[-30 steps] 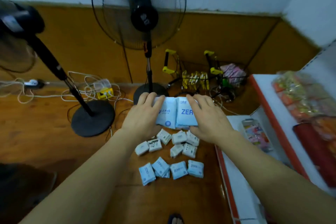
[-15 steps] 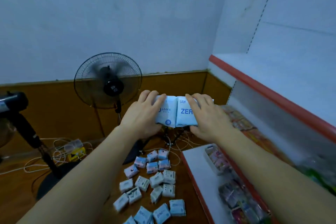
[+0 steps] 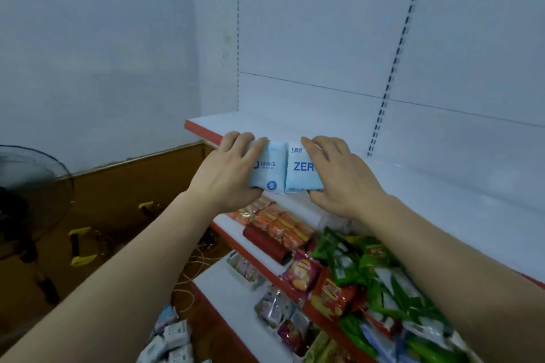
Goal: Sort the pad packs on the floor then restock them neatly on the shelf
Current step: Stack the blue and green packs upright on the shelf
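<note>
While both hands' fingers [image 3: 317, 148] grip pad packs [image 3: 284, 168], shelf [image 3: 413, 168] w/ bare room sits beyond.

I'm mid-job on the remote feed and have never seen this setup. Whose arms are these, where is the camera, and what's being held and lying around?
There is no machine here: these are a person's two bare arms, filmed by one wide-angle camera worn on the head, looking forward and down. The left hand and right hand each have a grip on one end of a row of light blue pad packs, held at the front edge of the bare white top shelf. The shelf below carries snack bags. More pad packs on the floor show at the bottom left, and a standing fan is at the left edge.
</note>
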Tool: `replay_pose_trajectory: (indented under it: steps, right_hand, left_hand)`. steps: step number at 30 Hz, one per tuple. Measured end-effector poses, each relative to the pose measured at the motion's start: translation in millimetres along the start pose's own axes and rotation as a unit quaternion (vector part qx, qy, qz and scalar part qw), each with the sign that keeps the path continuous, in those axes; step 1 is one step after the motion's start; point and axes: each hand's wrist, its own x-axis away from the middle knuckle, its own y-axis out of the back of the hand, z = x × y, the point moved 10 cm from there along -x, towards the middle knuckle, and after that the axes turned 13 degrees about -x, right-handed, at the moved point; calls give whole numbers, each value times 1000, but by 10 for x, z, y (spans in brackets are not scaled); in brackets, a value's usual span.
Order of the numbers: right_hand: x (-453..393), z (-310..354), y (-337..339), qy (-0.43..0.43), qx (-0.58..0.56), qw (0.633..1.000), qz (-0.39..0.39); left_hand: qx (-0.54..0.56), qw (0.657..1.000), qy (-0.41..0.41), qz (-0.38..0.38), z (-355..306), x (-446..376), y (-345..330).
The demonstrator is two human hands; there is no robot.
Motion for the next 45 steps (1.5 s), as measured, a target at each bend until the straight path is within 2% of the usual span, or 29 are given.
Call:
replay_pose_trajectory:
  steps: [6,12,24,33,39,45]
  right_hand:
    - [961,-945,695,-111,67,992,-10]
    - [2039,-1600,1308,-227,131,965,-14]
    - [4054,-1924,2304,-400,223,889,-20]
    - [5534,-1943,2971,-464,274,842,-31]
    - [6534,-2195,3522,-499,290,816,-19]
    - [7298,-2643,3698,-523,276,807,-7]
  left_hand:
    - [79,990,-100,-57,-1313,-587,379]
    - [161,955,-215,-124,-2596,-909,860]
    - [288,864,-368,-188,-4693,-663,1859]
    - [324,815,-426,-221,-6104,-127,2740]
    - [345,804,-431,-222,-7109,171,3358]
    - [346,802,-438,-211,-7936,321,3590]
